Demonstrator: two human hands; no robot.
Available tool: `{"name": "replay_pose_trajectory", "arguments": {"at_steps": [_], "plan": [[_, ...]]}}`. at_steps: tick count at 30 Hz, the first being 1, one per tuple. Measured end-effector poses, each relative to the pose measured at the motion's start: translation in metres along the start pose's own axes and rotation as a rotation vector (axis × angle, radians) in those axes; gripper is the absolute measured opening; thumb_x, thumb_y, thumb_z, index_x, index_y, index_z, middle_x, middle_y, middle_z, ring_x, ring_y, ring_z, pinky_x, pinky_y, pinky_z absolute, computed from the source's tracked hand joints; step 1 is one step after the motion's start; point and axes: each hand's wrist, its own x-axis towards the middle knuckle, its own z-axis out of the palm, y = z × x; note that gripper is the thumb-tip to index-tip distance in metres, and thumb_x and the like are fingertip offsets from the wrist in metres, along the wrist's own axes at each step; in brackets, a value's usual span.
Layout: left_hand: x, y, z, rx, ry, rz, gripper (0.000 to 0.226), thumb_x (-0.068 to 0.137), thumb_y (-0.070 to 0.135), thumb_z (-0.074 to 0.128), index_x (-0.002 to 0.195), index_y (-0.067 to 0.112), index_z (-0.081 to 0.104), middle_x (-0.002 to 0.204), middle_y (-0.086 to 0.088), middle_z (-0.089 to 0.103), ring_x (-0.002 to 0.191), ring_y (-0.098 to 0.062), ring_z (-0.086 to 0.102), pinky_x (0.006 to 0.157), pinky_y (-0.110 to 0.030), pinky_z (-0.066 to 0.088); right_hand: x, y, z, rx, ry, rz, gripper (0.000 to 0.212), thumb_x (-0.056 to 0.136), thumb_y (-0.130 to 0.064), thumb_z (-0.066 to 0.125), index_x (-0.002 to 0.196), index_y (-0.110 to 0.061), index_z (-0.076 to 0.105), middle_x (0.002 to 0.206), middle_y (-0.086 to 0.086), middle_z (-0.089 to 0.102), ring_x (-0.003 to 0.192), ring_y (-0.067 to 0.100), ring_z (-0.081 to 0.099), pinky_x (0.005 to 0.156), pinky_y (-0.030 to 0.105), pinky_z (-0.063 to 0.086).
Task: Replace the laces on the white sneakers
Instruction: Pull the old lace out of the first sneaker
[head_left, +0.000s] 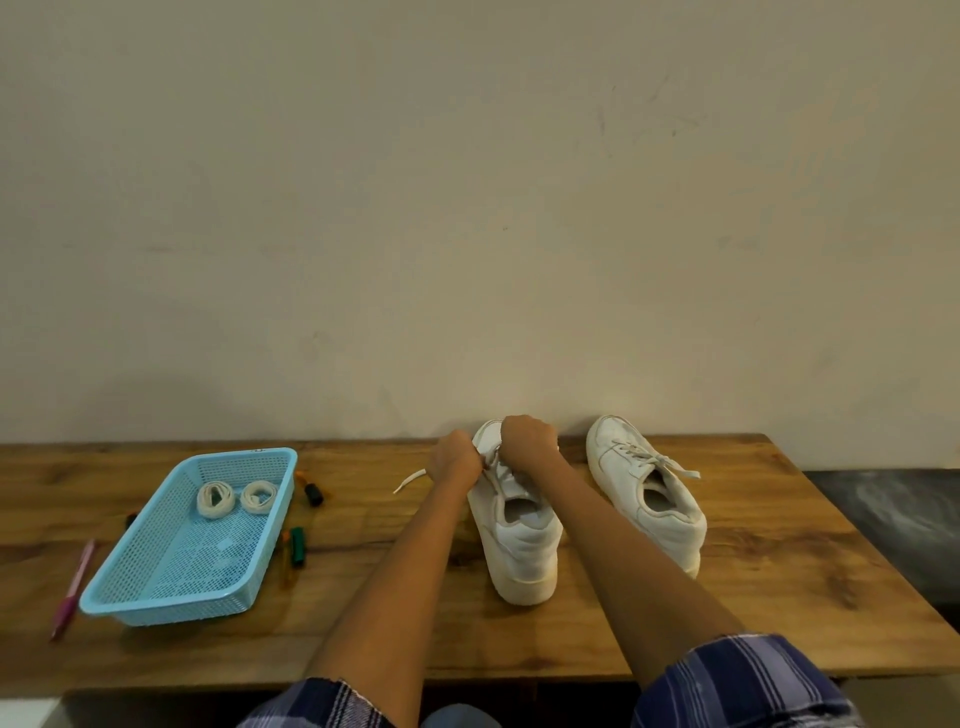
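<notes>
Two white sneakers stand on the wooden table (363, 613), heels toward me. The left sneaker (519, 540) is under both hands. My left hand (457, 457) grips its old lace (410, 479), whose loose end trails out to the left. My right hand (527, 439) is curled over the lacing near the toe, apparently pinching lace there; its fingertips are hidden. The right sneaker (649, 493) stands apart, still laced and tied. Two coiled white laces (214, 500) (258, 497) lie in the blue basket (171, 597).
Dark green and black markers (297, 545) (313, 492) lie just right of the basket. A pink pen (75, 587) rests near the table's left front. A wall rises right behind the table's far edge.
</notes>
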Motion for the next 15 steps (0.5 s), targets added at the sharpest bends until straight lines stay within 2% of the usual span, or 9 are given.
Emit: {"name": "replay_pose_trajectory", "arguments": {"at_steps": [2, 4, 6, 8, 10, 12, 14, 15], "plan": [[0.0, 0.0, 0.0, -0.023, -0.012, 0.001, 0.024, 0.084, 0.025, 0.067, 0.103, 0.01, 0.069, 0.103, -0.011, 0.07, 0.096, -0.026, 0.066, 0.076, -0.033, 0.05, 0.004, 0.014, 0.002, 0.244, -0.012, 0.085, 0.014, 0.092, -0.01, 0.044, 0.095, -0.006, 0.057, 0.096, 0.008, 0.059, 0.09, 0.024, 0.058, 0.071, 0.028, 0.04], [0.001, 0.001, 0.001, -0.039, -0.021, 0.007, 0.027, 0.083, 0.028, 0.069, 0.102, 0.009, 0.069, 0.101, -0.011, 0.07, 0.095, -0.025, 0.066, 0.075, -0.033, 0.051, 0.005, 0.031, -0.001, 0.565, 0.098, 0.237, 0.015, 0.09, -0.01, 0.046, 0.076, -0.005, 0.05, 0.077, 0.007, 0.05, 0.07, 0.02, 0.048, 0.062, 0.029, 0.036], [0.002, 0.0, 0.002, -0.034, -0.017, 0.006, 0.029, 0.082, 0.029, 0.07, 0.104, 0.01, 0.068, 0.103, -0.01, 0.07, 0.098, -0.025, 0.065, 0.077, -0.034, 0.051, 0.003, 0.044, -0.012, 0.994, 0.272, 0.442, 0.016, 0.091, -0.008, 0.047, 0.076, -0.004, 0.052, 0.072, 0.007, 0.047, 0.064, 0.019, 0.044, 0.058, 0.029, 0.034], [0.003, -0.001, 0.002, -0.029, -0.013, -0.003, 0.031, 0.082, 0.03, 0.071, 0.105, 0.01, 0.068, 0.105, -0.009, 0.069, 0.099, -0.025, 0.064, 0.078, -0.034, 0.051, 0.004, 0.052, -0.028, 1.334, 0.398, 0.578, 0.01, 0.094, -0.011, 0.048, 0.084, -0.008, 0.051, 0.073, 0.004, 0.048, 0.06, 0.014, 0.042, 0.055, 0.028, 0.034], [0.002, 0.0, 0.003, -0.027, -0.016, -0.006, 0.031, 0.082, 0.031, 0.071, 0.105, 0.01, 0.067, 0.104, -0.008, 0.069, 0.099, -0.024, 0.064, 0.075, -0.033, 0.049, 0.006, 0.051, -0.041, 1.629, 0.457, 0.602, 0.008, 0.095, -0.015, 0.046, 0.091, -0.008, 0.05, 0.075, 0.004, 0.05, 0.06, 0.014, 0.044, 0.048, 0.023, 0.035], [0.002, 0.001, 0.003, -0.028, -0.016, -0.009, 0.03, 0.082, 0.031, 0.071, 0.104, 0.011, 0.067, 0.103, -0.008, 0.07, 0.098, -0.023, 0.065, 0.073, -0.031, 0.048, 0.006, 0.041, -0.046, 1.913, 0.406, 0.583, 0.015, 0.096, -0.013, 0.041, 0.083, -0.012, 0.047, 0.067, 0.002, 0.048, 0.053, 0.013, 0.045, 0.036, 0.018, 0.028], [0.002, 0.001, 0.003, -0.03, -0.014, -0.014, 0.027, 0.083, 0.029, 0.07, 0.103, 0.011, 0.067, 0.101, -0.009, 0.07, 0.096, -0.022, 0.065, 0.072, -0.031, 0.048, 0.005, 0.03, -0.041, 1.866, 0.311, 0.543, 0.021, 0.095, -0.015, 0.041, 0.073, -0.017, 0.041, 0.059, -0.001, 0.041, 0.044, 0.011, 0.036, 0.039, 0.017, 0.022], [0.002, 0.001, 0.003, -0.03, -0.014, -0.016, 0.026, 0.083, 0.028, 0.07, 0.103, 0.011, 0.068, 0.1, -0.009, 0.07, 0.095, -0.022, 0.066, 0.072, -0.031, 0.048, 0.005, 0.024, -0.036, 1.692, 0.295, 0.466, 0.023, 0.093, -0.016, 0.045, 0.07, -0.018, 0.041, 0.057, -0.001, 0.038, 0.044, 0.012, 0.033, 0.042, 0.02, 0.022]]}}
